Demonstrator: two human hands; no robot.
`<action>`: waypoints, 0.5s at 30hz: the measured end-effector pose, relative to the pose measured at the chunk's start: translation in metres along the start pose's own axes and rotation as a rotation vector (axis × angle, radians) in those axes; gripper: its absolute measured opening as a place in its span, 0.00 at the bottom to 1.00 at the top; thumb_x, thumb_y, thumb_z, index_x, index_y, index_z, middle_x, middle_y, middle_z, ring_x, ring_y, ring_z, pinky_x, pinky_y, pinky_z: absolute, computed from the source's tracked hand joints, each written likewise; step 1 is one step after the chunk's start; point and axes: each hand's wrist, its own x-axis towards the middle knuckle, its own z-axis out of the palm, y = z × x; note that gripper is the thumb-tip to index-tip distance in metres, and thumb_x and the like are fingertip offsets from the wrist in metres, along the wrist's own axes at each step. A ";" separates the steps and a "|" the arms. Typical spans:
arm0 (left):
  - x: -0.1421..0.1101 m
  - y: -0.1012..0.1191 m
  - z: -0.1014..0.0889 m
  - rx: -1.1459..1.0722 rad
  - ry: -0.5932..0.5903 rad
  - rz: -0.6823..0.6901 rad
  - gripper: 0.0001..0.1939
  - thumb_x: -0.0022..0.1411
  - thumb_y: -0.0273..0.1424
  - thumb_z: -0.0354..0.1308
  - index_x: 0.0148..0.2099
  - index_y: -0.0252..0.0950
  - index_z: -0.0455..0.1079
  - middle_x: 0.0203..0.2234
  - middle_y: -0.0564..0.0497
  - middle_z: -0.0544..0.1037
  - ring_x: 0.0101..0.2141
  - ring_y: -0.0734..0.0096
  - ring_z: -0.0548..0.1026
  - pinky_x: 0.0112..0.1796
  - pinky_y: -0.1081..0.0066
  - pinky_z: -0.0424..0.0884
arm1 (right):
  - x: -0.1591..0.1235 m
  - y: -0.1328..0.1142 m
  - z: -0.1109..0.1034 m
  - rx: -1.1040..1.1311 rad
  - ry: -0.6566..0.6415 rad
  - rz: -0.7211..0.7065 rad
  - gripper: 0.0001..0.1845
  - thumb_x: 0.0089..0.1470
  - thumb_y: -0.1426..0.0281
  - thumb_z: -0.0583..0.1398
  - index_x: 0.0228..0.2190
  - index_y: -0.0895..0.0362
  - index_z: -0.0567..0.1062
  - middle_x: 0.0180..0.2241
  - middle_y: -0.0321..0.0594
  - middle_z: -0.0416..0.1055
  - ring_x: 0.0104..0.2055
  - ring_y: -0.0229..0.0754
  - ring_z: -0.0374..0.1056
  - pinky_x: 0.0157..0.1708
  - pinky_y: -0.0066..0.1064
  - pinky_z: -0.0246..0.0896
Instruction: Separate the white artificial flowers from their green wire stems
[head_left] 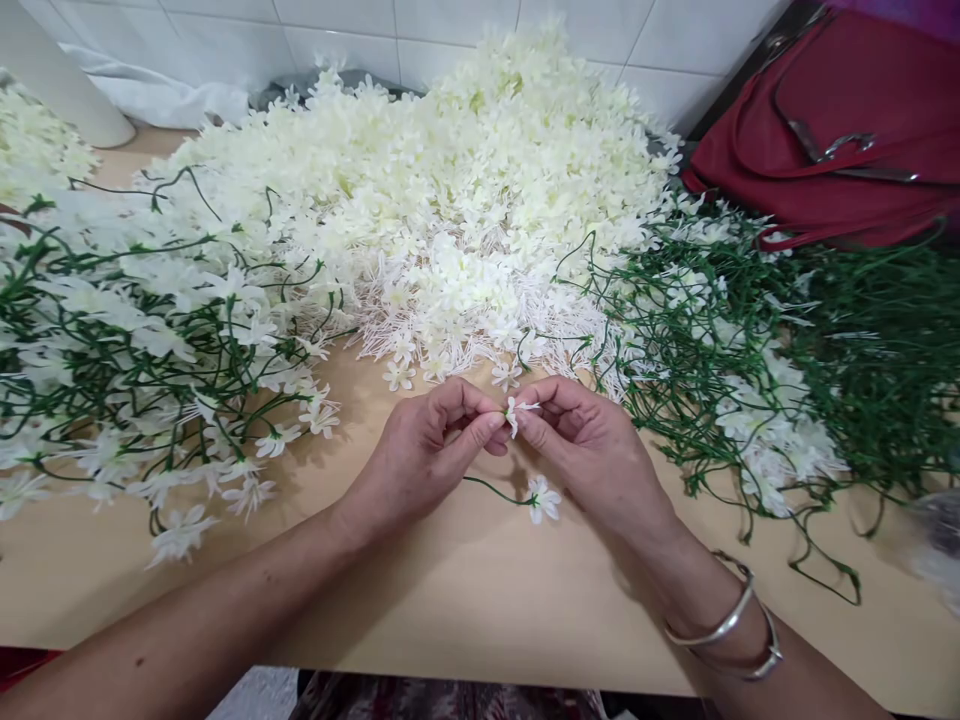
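Observation:
My left hand (427, 450) and my right hand (589, 445) meet above the wooden table (465, 600), fingers pinched together. Between the fingertips sits a small white artificial flower (513, 412). A thin green stem (491, 490) hangs below my left hand and ends in another white flower (543, 498). Just behind the hands rises a large heap of loose white flower heads (450, 200). My right wrist wears silver bangles (731, 625).
Green stems with white flowers attached (150, 340) spread over the left of the table. A tangle of mostly bare green stems (810, 350) lies at the right. A red bag (832, 120) rests against the white tiled wall (450, 25).

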 end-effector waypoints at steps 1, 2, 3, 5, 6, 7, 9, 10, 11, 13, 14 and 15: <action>0.000 0.000 0.000 0.012 -0.001 0.006 0.09 0.72 0.36 0.60 0.41 0.36 0.72 0.31 0.49 0.83 0.34 0.69 0.82 0.38 0.70 0.76 | 0.000 0.000 0.000 -0.004 0.002 0.001 0.13 0.57 0.57 0.71 0.33 0.54 0.79 0.28 0.36 0.74 0.30 0.39 0.67 0.30 0.32 0.63; 0.000 0.000 0.000 0.020 -0.002 0.009 0.09 0.73 0.36 0.60 0.41 0.36 0.72 0.31 0.49 0.83 0.34 0.69 0.82 0.38 0.70 0.76 | 0.000 0.000 0.001 -0.007 -0.001 0.003 0.13 0.57 0.58 0.70 0.33 0.54 0.79 0.28 0.36 0.74 0.30 0.39 0.67 0.30 0.32 0.63; 0.000 0.000 0.000 0.022 -0.004 0.012 0.09 0.73 0.36 0.60 0.41 0.36 0.72 0.31 0.49 0.83 0.34 0.69 0.82 0.39 0.70 0.76 | 0.000 0.000 0.001 -0.007 -0.008 0.005 0.12 0.58 0.58 0.70 0.33 0.53 0.78 0.29 0.36 0.74 0.30 0.39 0.67 0.31 0.32 0.64; 0.001 0.000 -0.001 0.021 -0.009 0.014 0.09 0.73 0.36 0.60 0.40 0.36 0.73 0.31 0.49 0.83 0.35 0.69 0.82 0.39 0.70 0.76 | 0.000 0.000 0.000 0.001 -0.028 0.004 0.11 0.58 0.59 0.70 0.34 0.53 0.78 0.29 0.36 0.74 0.31 0.40 0.68 0.32 0.32 0.65; 0.001 0.000 -0.001 0.018 -0.012 0.016 0.10 0.73 0.37 0.60 0.40 0.36 0.73 0.31 0.49 0.83 0.35 0.68 0.82 0.39 0.70 0.76 | 0.000 0.000 0.000 0.007 -0.036 0.003 0.11 0.58 0.59 0.70 0.34 0.53 0.78 0.29 0.36 0.75 0.32 0.40 0.69 0.33 0.33 0.65; 0.001 -0.001 -0.001 0.018 -0.014 0.017 0.10 0.73 0.37 0.60 0.40 0.36 0.73 0.31 0.49 0.83 0.35 0.68 0.81 0.39 0.70 0.76 | 0.001 0.000 -0.001 0.012 -0.045 0.005 0.11 0.58 0.60 0.69 0.35 0.53 0.78 0.30 0.36 0.75 0.32 0.40 0.69 0.34 0.33 0.65; 0.002 -0.001 -0.002 0.015 -0.015 0.016 0.10 0.72 0.36 0.60 0.40 0.36 0.73 0.31 0.49 0.83 0.34 0.69 0.81 0.39 0.70 0.76 | 0.002 0.000 -0.001 0.020 -0.062 0.015 0.10 0.59 0.60 0.69 0.35 0.53 0.78 0.30 0.36 0.76 0.33 0.41 0.70 0.36 0.34 0.66; 0.002 -0.002 -0.002 0.007 -0.015 0.014 0.10 0.72 0.36 0.60 0.40 0.36 0.73 0.31 0.49 0.83 0.34 0.69 0.81 0.39 0.70 0.76 | 0.002 0.000 -0.002 0.026 -0.073 0.018 0.11 0.59 0.60 0.69 0.36 0.53 0.78 0.30 0.36 0.76 0.34 0.41 0.71 0.36 0.34 0.66; 0.002 -0.002 -0.002 -0.004 -0.014 0.014 0.10 0.72 0.36 0.61 0.40 0.36 0.73 0.31 0.49 0.83 0.34 0.69 0.81 0.40 0.70 0.76 | 0.002 0.001 -0.002 0.035 -0.085 0.018 0.11 0.59 0.60 0.69 0.36 0.53 0.77 0.30 0.36 0.76 0.34 0.41 0.71 0.37 0.35 0.66; 0.002 -0.002 0.000 -0.030 -0.013 0.015 0.09 0.72 0.36 0.61 0.40 0.36 0.73 0.31 0.49 0.83 0.35 0.69 0.81 0.40 0.70 0.76 | 0.003 0.002 -0.003 0.060 -0.101 0.004 0.12 0.59 0.59 0.69 0.36 0.53 0.77 0.30 0.36 0.76 0.34 0.41 0.71 0.38 0.35 0.66; 0.002 -0.001 0.000 -0.043 -0.013 0.017 0.09 0.72 0.36 0.61 0.40 0.36 0.73 0.31 0.49 0.83 0.35 0.70 0.81 0.41 0.70 0.76 | 0.003 0.003 -0.003 0.077 -0.094 -0.011 0.12 0.58 0.59 0.70 0.36 0.53 0.78 0.30 0.35 0.76 0.34 0.41 0.71 0.38 0.34 0.66; 0.002 0.000 0.001 -0.055 -0.010 0.018 0.09 0.72 0.36 0.61 0.41 0.36 0.73 0.31 0.50 0.83 0.36 0.70 0.81 0.41 0.70 0.75 | 0.003 0.004 -0.003 0.094 -0.076 -0.028 0.13 0.58 0.59 0.71 0.37 0.53 0.78 0.30 0.35 0.76 0.34 0.40 0.70 0.37 0.33 0.66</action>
